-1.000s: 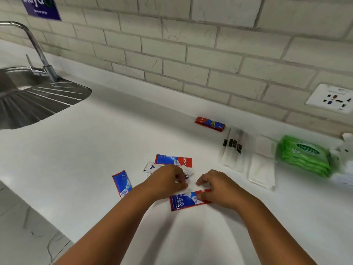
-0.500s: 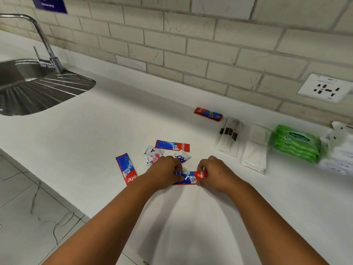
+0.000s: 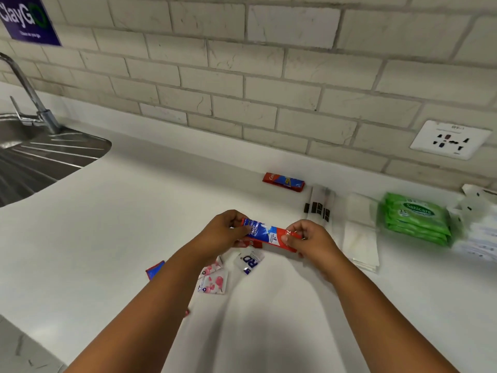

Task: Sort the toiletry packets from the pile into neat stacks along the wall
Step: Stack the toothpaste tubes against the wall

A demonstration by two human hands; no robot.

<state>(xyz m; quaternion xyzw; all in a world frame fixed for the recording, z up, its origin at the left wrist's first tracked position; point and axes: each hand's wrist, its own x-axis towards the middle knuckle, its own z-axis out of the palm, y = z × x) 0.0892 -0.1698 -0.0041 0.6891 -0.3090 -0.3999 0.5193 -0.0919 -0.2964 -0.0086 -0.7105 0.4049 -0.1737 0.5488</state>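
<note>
White countertop (image 3: pixel 113 238) runs under a pale brick-tiled wall (image 3: pixel 242 76), a steel sink (image 3: pixel 35 160) at the far left. Both hands hold one red-and-blue toothpaste sachet (image 3: pixel 269 234) above the loose pile: the left hand (image 3: pixel 223 232) pinches its blue end, the right hand (image 3: pixel 309 238) its red end. Below lie a pink-printed sachet (image 3: pixel 215 281) and a white sachet (image 3: pixel 248 261) (lettering blurred). Along the wall sit another red-and-blue sachet (image 3: pixel 283 181), white packets (image 3: pixel 360 232) and green wipe packs (image 3: pixel 415 219).
</note>
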